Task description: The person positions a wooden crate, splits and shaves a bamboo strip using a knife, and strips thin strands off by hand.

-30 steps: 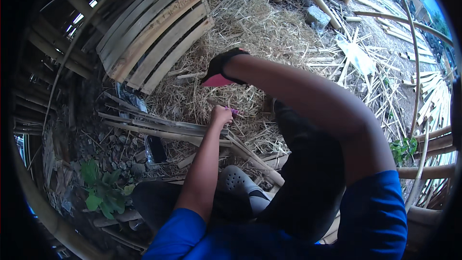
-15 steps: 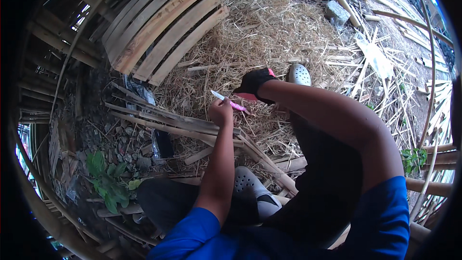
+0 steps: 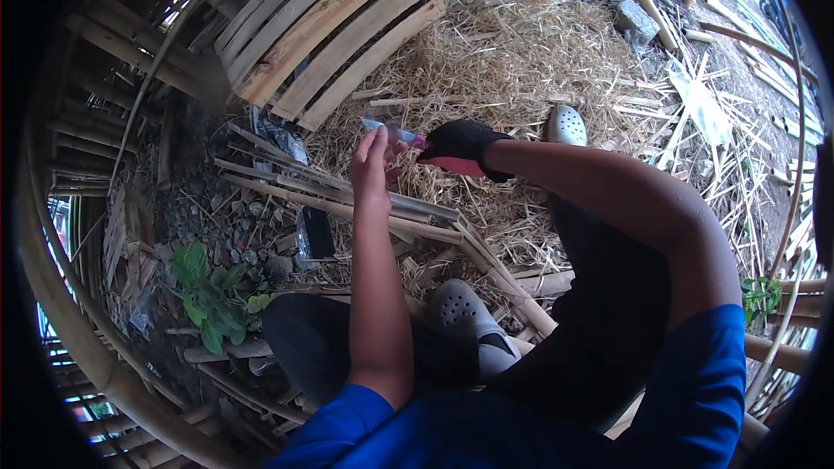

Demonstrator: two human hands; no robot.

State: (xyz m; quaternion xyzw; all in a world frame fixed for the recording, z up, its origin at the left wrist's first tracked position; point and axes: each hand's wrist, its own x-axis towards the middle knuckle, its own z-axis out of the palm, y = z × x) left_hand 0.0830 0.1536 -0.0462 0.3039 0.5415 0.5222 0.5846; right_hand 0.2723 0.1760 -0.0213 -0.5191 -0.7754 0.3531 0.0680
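A small knife (image 3: pixel 420 142) with a white-grey blade and a pink patterned handle is held out in front of me, its tip pointing left. My right hand (image 3: pixel 465 148), in a black glove with a pink-red palm, is closed around the end of the handle. Bare and raised, my left hand (image 3: pixel 372 163) is beside the blade with its fingers stretched and partly apart. The fingers overlap part of the blade, and I cannot see whether they touch it. Below both hands lies dry straw (image 3: pixel 512 61) with thin shavings.
A slatted bamboo bench (image 3: pixel 339 26) stands at the far left. Split bamboo strips (image 3: pixel 347 200) lie before my feet, near a dark flat object (image 3: pixel 317 233). A leafy plant (image 3: pixel 208 295) grows at left. A stone (image 3: pixel 637 22) and clear plastic (image 3: pixel 702 108) are at right.
The knife's handle has passed from my left hand into my gloved right hand. My left fingers have opened and moved up and left beside the blade. The whole view has shifted slightly.
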